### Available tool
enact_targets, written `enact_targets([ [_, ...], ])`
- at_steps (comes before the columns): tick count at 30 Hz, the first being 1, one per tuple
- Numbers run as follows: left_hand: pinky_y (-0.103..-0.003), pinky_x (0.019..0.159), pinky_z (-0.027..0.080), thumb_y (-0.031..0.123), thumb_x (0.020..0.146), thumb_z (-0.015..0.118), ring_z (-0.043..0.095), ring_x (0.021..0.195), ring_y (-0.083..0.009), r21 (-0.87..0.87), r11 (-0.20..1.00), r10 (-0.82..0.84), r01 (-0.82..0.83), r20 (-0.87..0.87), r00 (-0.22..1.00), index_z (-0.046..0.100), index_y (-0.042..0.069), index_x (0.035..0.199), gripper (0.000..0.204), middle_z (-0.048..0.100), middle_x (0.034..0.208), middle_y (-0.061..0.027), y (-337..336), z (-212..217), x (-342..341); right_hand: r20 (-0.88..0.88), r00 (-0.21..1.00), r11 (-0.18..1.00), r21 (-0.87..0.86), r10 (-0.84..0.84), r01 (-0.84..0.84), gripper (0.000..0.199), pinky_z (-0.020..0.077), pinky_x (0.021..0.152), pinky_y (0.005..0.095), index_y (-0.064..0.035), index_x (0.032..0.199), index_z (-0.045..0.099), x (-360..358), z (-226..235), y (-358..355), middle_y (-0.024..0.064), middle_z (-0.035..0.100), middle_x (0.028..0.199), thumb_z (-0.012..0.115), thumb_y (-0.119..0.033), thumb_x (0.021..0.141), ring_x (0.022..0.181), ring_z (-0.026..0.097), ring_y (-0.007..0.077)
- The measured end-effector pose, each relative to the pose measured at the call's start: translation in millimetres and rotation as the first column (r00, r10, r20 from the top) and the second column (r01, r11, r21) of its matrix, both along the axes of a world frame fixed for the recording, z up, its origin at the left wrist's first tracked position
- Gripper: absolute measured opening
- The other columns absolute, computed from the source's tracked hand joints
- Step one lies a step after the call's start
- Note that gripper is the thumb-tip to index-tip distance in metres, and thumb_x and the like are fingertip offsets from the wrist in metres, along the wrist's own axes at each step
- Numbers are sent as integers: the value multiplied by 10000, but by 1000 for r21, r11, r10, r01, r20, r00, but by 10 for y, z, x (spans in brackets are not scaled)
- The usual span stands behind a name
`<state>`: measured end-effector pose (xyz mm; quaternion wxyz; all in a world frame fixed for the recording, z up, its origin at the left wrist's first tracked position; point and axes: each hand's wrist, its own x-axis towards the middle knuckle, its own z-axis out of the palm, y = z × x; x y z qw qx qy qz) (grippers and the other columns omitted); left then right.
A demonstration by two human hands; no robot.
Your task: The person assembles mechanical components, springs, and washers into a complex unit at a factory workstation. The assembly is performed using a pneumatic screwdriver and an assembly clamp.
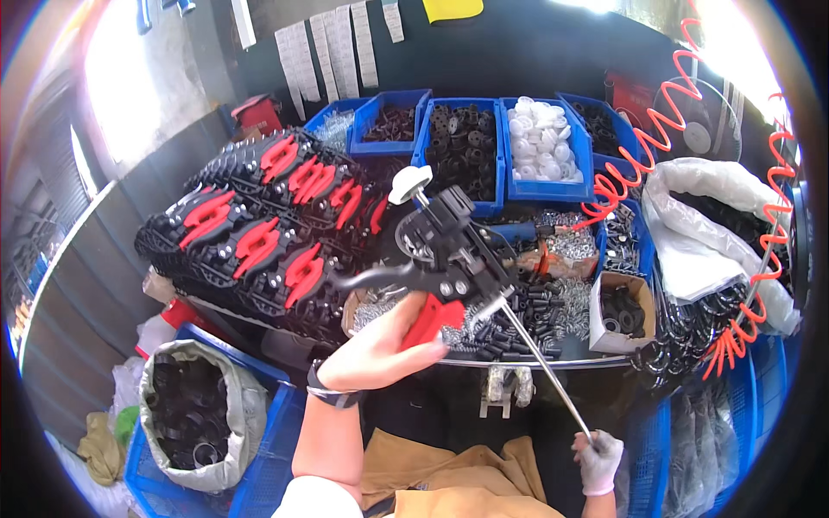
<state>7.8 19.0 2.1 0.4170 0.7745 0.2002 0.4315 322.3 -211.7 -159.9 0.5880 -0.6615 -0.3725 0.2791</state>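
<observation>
My left hand [371, 352] is closed around the red handle [433, 321] of a black caulking gun [449, 242], held over the front of the workbench. A thin steel rod [546, 369] runs through the gun's body. Its upper end carries a white disc-shaped plunger [410, 183]. Down at the right, my right hand [600, 462], in a pale glove, has its fingers closed on the rod's lower end. A dark band circles my left wrist. The gun hides part of the bench behind it.
Similar black bodies with red handles [256, 244] are piled at left. Blue bins [546, 190] of white discs and black parts line the back. Screws [553, 315] and a cardboard box [596, 319] lie in front. Red coiled hoses [649, 142] hang right; a sack [246, 414] stands lower left.
</observation>
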Motion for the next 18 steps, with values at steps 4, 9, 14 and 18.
enact_targets([
  [4, -442, 734, 497, 404, 792, 784, 605, 847, -430, 446, 599, 726, -665, 48, 686, 510, -64, 1070, 609, 608, 930, -259, 232, -265, 566, -274, 911, 949, 21, 308, -314, 332, 406, 437, 209, 67, 867, 667, -166, 584, -31, 70, 618, 587, 798, -212, 745, 441, 512, 80],
  [9, -423, 593, 486, 399, 693, 864, 611, 697, -377, 363, 868, 400, -338, -108, 910, 519, -8, 970, 601, 548, 728, -169, -814, -705, 1149, -446, 773, 892, 205, 452, -403, 408, 480, 528, 280, 51, 913, 664, -422, 1313, 554, 40, 563, 564, 807, -305, 774, 450, 512, 113],
  [14, -388, 664, 508, 54, 766, 760, 630, 729, -350, 211, 795, 537, -569, 192, 822, 505, -34, 1062, 401, 598, 826, -202, -299, -212, 999, -32, 834, 830, -84, 550, -551, 308, 496, 701, 268, -57, 1047, 701, -16, 1046, 247, 18, 662, 745, 706, -323, 893, 711, 612, 93],
  [18, -329, 711, 536, -32, 726, 790, 650, 771, -218, 370, 844, 394, -389, 66, 917, 437, -33, 1304, 678, 618, 869, -120, -658, -539, 1181, 170, 818, 835, -75, 549, -545, 277, 504, 678, 283, -59, 1064, 675, -56, 1261, 333, 71, 667, 743, 663, -301, 929, 682, 655, 140],
])
